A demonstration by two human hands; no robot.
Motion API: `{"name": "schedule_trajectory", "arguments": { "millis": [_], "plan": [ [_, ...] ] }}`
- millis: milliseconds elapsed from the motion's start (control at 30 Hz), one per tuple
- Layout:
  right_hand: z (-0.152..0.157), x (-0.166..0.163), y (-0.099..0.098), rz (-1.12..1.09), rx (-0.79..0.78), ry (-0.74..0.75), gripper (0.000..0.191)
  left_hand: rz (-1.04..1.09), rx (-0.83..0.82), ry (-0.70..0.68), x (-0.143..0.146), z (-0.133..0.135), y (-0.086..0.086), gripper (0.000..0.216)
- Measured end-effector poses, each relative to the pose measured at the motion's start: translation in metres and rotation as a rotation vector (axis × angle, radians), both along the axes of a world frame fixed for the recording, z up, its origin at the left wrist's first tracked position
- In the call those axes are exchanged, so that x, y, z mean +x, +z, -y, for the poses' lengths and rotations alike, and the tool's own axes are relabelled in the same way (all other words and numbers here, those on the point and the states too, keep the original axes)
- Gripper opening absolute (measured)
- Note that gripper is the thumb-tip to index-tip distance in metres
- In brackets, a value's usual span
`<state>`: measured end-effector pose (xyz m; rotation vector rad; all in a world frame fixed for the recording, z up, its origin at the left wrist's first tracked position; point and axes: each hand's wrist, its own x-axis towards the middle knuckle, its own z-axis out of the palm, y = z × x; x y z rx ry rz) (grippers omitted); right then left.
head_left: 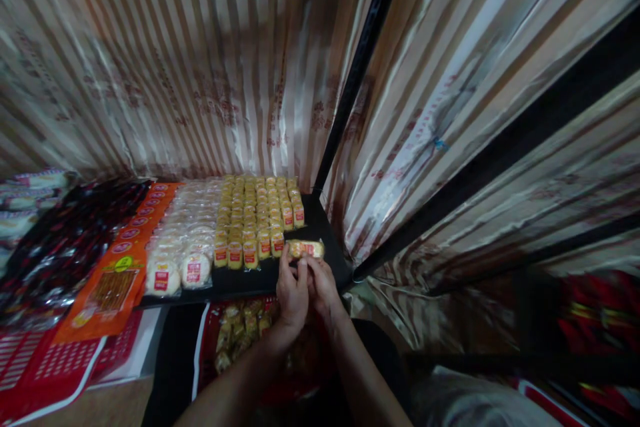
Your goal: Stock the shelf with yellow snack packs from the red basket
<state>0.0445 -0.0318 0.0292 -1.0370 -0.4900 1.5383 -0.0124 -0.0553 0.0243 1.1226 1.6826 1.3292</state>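
Observation:
Both my hands meet at the front right of a black shelf (pixel 325 240). My left hand (pixel 291 293) and my right hand (pixel 323 287) pinch one small yellow snack packet with a red label (pixel 306 249), held lying crosswise just to the right of the rows. Several rows of the same yellow packets (pixel 257 213) stand upright on the shelf to the left of it. Round white cakes in clear wrappers with red labels (pixel 180 247) fill the section beside them.
Orange flat packets (pixel 117 273) and dark red-black packets (pixel 60 240) lie further left. A red crate (pixel 237 330) with yellow packets sits under my forearms. A red basket (pixel 45 360) lies bottom left. Striped shiny curtain (pixel 200 67) backs the shelf, with a black post (pixel 360 60).

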Motion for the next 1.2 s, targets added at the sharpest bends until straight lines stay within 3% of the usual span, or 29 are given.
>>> {"name": "schedule_trajectory", "arguments": {
  "millis": [167,267,367,467,633,833,1067,1200],
  "plan": [
    [0.018,0.004,-0.002,0.029,0.036,0.149,0.026,0.049,0.071,0.052,-0.007,0.014,-0.009,0.042],
    [0.024,0.008,-0.01,0.163,-0.003,0.187,0.034,0.082,0.1,0.061,-0.012,0.014,-0.018,0.037],
    [0.024,0.013,-0.018,0.417,0.071,0.076,0.049,0.039,0.157,0.066,-0.02,0.011,-0.021,0.032],
    [0.021,0.021,-0.02,0.791,0.288,-0.023,0.053,-0.057,0.218,0.012,-0.028,0.01,-0.018,0.03],
    [0.015,0.034,-0.011,1.181,0.485,0.121,0.031,-0.22,0.239,-0.104,-0.034,0.011,-0.008,0.032],
    [-0.001,0.042,-0.022,1.091,0.435,0.16,0.028,-0.242,0.194,-0.178,-0.029,0.005,-0.005,0.042],
    [-0.046,0.041,-0.035,0.895,0.31,0.009,0.028,-0.263,0.174,-0.185,-0.01,0.001,-0.017,0.043],
    [-0.074,0.035,-0.04,0.835,0.264,-0.042,0.027,-0.186,0.084,-0.194,0.0,-0.008,-0.026,0.043]
  ]
}}
